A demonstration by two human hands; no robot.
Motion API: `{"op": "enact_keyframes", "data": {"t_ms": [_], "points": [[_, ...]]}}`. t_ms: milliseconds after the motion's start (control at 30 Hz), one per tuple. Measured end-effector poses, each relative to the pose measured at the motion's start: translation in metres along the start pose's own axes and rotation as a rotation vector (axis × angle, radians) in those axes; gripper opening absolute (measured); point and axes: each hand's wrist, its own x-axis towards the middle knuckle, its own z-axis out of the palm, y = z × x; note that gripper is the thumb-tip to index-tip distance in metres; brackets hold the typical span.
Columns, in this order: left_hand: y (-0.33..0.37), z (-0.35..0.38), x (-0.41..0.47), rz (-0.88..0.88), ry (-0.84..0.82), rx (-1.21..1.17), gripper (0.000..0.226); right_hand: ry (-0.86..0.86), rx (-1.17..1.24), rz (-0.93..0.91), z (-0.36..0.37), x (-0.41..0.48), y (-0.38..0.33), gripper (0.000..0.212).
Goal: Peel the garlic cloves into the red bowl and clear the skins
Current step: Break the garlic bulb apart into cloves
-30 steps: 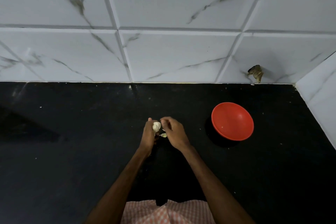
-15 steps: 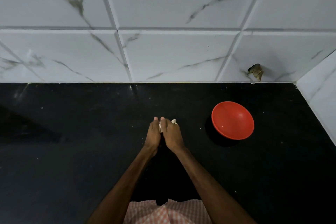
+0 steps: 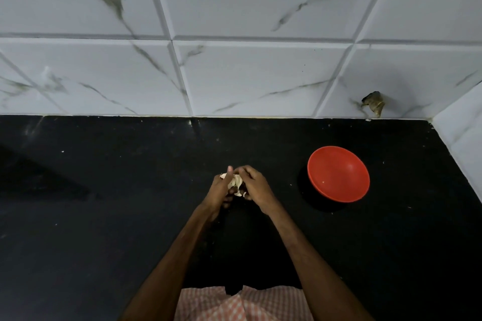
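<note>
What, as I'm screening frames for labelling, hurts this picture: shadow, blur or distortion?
Head view: dim light; the bowl throws a shadow to its left; the garlic looks soft and small; wall joints splay from the wide lens.

One red bowl (image 3: pixel 338 174), one garlic piece (image 3: pixel 234 181), one left hand (image 3: pixel 220 192), one right hand (image 3: pixel 257 187), one counter (image 3: pixel 104 229).

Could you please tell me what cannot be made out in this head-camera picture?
1. Garlic: head view, mostly covered by the left hand and right hand gripping it; clove count and remaining skin unclear.
2. Red bowl: head view, pale speck inside too small to identify.
3. Dark object on the wall tiles: too small and dim to name.
4. Checked cloth: cut off by the bottom edge.
</note>
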Motion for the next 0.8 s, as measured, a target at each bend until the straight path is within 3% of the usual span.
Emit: {"op": "enact_keyframes", "data": {"t_ms": [167,333,433,633,800], "points": [[-0.006,0.005,0.001,0.145,-0.021,0.03,0.082,-0.033,-0.086,0.021,0.004,-0.002,0.001,0.038],[-0.008,0.015,0.005,0.101,0.319,-0.066,0.069,-0.009,-0.102,-0.027,0.014,-0.002,0.0,0.04],[-0.005,0.02,0.005,0.125,0.389,-0.093,0.063,0.045,-0.139,-0.082,0.017,-0.002,-0.001,0.034],[-0.009,0.022,0.007,0.113,0.361,-0.14,0.066,0.071,-0.146,-0.114,0.014,-0.003,0.002,0.031],[-0.011,0.021,0.008,0.097,0.275,-0.18,0.062,0.088,-0.034,0.019,0.009,-0.004,0.008,0.022]]}}
